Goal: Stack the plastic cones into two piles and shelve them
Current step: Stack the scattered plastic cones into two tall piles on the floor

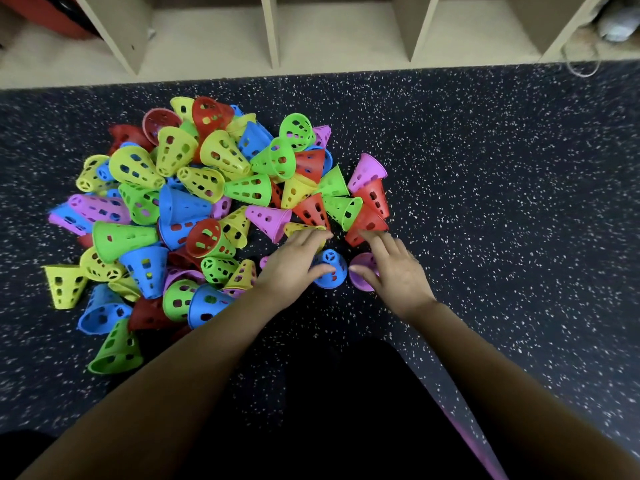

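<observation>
A heap of several perforated plastic cones [194, 202] in yellow, green, blue, red and purple lies on the dark speckled floor. At the heap's near right edge a blue cone [330, 268] stands upright and a purple cone [362, 271] sits beside it. My left hand [294, 265] reaches over the heap's edge, fingers extended toward a yellow cone [301, 228], thumb beside the blue cone. Over the purple cone hovers my right hand [391, 271], fingers spread, their tips near a red cone [365, 223]. Neither hand grips anything.
A beige wooden shelf unit [273, 32] with open compartments runs along the far edge of the floor. A red object [52, 15] sits in the far left compartment, a grey item [616, 26] at the far right. Bare floor [502, 202] lies right of the heap.
</observation>
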